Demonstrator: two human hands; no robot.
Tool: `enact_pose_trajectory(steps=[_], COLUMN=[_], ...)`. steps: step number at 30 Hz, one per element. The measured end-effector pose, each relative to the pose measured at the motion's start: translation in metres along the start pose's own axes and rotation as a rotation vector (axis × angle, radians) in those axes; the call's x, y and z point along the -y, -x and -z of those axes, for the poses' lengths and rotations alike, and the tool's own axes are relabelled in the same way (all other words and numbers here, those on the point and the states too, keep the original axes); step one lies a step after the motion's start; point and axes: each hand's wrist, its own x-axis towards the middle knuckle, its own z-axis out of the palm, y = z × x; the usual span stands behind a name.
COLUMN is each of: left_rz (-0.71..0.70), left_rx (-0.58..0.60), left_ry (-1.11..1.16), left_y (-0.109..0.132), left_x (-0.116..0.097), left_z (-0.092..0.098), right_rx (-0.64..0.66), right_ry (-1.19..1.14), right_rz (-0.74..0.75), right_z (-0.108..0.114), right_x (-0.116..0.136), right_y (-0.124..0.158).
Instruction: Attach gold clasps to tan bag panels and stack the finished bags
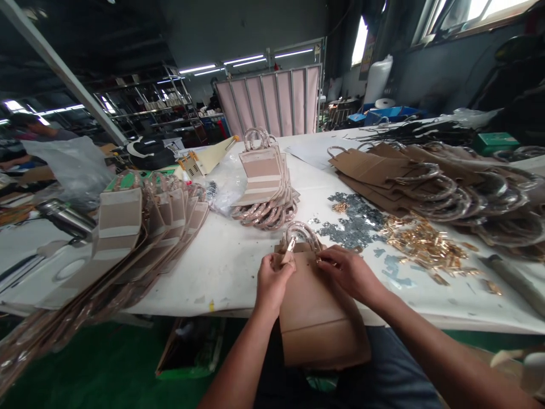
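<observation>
A flat brown paper bag (317,318) lies over the near edge of the white table (230,267), its lower part hanging toward my lap. My left hand (272,279) is closed on the bag's top left corner, pinching the end of its clear plastic handle (300,232). Across from it, my right hand (349,271) is closed on the top right corner, at the handle's other end. The handle arches up between both hands.
Stacks of handled bags lie at left (140,227), centre back (266,182) and right (426,176). Loose gold fittings (426,244) and grey metal pieces (353,221) are scattered to the right of my hands. A person sits at far left (29,128). A box (187,346) stands under the table.
</observation>
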Motion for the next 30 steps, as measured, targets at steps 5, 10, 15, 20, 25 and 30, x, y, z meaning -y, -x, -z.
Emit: enact_pose_trajectory(steps=[5, 10, 15, 20, 25, 30], left_rz=[0.341, 0.447, 0.470, 0.462, 0.461, 0.446], left_rx=[0.248, 0.345, 0.395, 0.414, 0.398, 0.374], left_ry=[0.277, 0.393, 0.444, 0.460, 0.497, 0.492], left_y=[-0.004, -0.011, -0.015, -0.015, -0.015, -0.014], left_x=[-0.002, 0.007, 0.011, 0.015, 0.015, 0.009], left_z=[0.006, 0.009, 0.008, 0.007, 0.007, 0.005], right_rx=[0.083, 0.112, 0.154, 0.215, 0.338, 0.383], right_ry=[0.025, 0.063, 0.137, 0.194, 0.145, 0.046], right_rz=[0.052, 0.090, 0.094, 0.161, 0.230, 0.187], right_z=[-0.003, -0.007, -0.011, -0.014, -0.008, -0.001], right_x=[-0.001, 0.001, -0.001, -0.003, -0.002, -0.011], right_y=[-0.004, -0.010, -0.015, -0.024, -0.038, -0.040])
